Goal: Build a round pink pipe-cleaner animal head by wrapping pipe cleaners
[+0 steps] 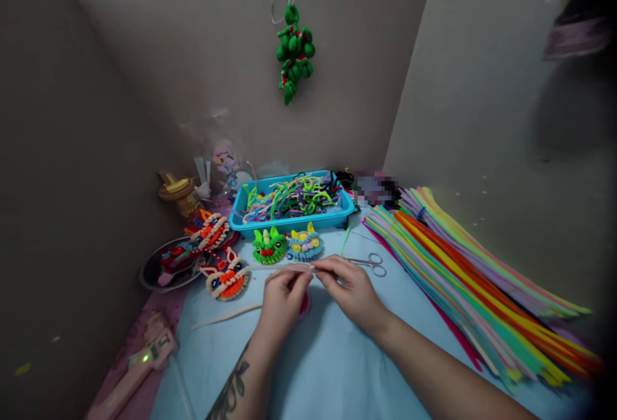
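My left hand (284, 291) and my right hand (351, 291) meet fingertip to fingertip above the blue cloth. Both pinch a pale pipe cleaner (263, 268), whose free length runs out to the left. A second cream pipe cleaner (226, 317) stretches across the cloth toward my left hand. Partly hidden behind that hand is a red-pink piece (305, 304). Just beyond my hands sit a green animal face (268, 246) and a blue one with yellow ears (306, 246). To the left lies an orange and cream face (229, 280). Scissors (376, 264) lie behind my right hand.
A blue tray (292, 224) of pipe cleaner scraps stands at the back. Long coloured pipe cleaner bundles (472, 279) fill the right. At left are a metal bowl (149, 272) and a glue gun (144, 362) with a green light. Green ornaments (294, 54) hang on the wall.
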Demonstrator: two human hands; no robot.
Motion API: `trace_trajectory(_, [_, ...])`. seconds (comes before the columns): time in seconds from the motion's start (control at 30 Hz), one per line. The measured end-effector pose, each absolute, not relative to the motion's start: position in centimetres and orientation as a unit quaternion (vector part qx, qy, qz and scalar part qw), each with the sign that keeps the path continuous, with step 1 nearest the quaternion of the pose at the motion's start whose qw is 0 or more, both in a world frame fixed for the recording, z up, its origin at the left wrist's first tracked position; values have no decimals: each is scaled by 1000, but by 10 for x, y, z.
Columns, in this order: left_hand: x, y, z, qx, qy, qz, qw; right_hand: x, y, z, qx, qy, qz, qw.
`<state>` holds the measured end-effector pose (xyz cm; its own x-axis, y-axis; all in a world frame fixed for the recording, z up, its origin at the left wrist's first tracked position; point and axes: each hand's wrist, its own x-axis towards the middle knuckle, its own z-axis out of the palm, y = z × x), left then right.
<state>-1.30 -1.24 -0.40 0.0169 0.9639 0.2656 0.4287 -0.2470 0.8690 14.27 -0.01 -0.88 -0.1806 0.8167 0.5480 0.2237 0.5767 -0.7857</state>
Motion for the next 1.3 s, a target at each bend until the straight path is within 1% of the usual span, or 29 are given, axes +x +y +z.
trace_trajectory(0.2, [-9, -15, -4, 673, 544, 435, 249, 142, -1, -13, -367, -722, 247, 531])
trace_trajectory(0.57, [-10, -20, -9, 746, 563, 351, 57, 133, 1, -26, -413, -727, 202, 510])
trace_trajectory(0.77, [-8, -21, -7, 758, 588, 280, -31, 132, 2, -28, -412, -757, 177, 475])
trace_trajectory(0.93, [-10, -20, -2, 779, 580, 221, -90, 135, 3, -29, -422, -794, 143, 414])
trace_trajectory(1.03, [-13, -20, 0, 786, 572, 210, -103, 136, 3, -27, -420, -815, 135, 375])
trace_trajectory(1.13, [-16, -19, 4, 780, 575, 224, -103, 137, 3, -23, -407, -829, 140, 357])
trace_trajectory(1.3, [-19, -17, 10, 789, 567, 220, -84, 140, 6, -17, -404, -858, 114, 297])
